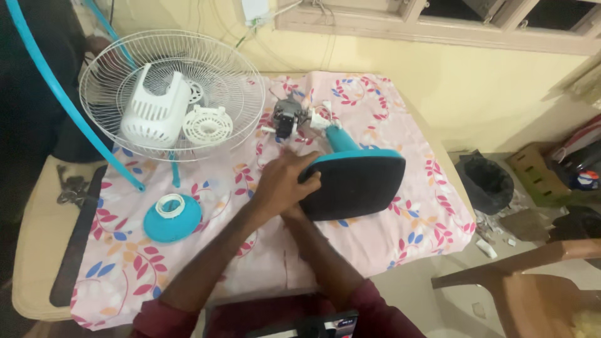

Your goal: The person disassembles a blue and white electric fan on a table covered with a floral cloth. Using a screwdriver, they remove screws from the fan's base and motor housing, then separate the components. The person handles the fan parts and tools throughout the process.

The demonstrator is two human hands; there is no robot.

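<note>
- The room has a pale yellow wall (pixel 476 81) at the far side, with a window frame (pixel 438 25) along the top.
- The bench (pixel 37 250) fills the middle, and a pink cloth with flowers (pixel 400 238) covers most of it.
- A wooden chair (pixel 532 281) stands near on the right, cut off by the edge.
- A round white wire fan guard (pixel 238 106) lies far on the left of the cloth. Inside it sit a white plastic motor cover (pixel 153 109) and a smaller round white vented piece (pixel 206 125).
- The fan base (pixel 360 184) is in the middle of the cloth, tipped up so its dark underside faces up. Its blue stem (pixel 341 141) points far, toward the bare motor (pixel 287 117).
- A black bin (pixel 488 181) stands on the floor to the right, with boxes and clutter past it.
- A blue hoop (pixel 44 69) leans over the far left corner.
- A blue round cap with a white ring on it (pixel 172 218) lies near on the left.
- The left hand (pixel 282 184) reaches in from the near side, and its fingers curl over the left edge of the fan base, holding it.
- The right hand (pixel 293 216) is mostly hidden under the left hand and the base, so I cannot tell if it is open or closed.
- Some dark metal tools (pixel 69 188) lie at the left edge, too dim to make out.
</note>
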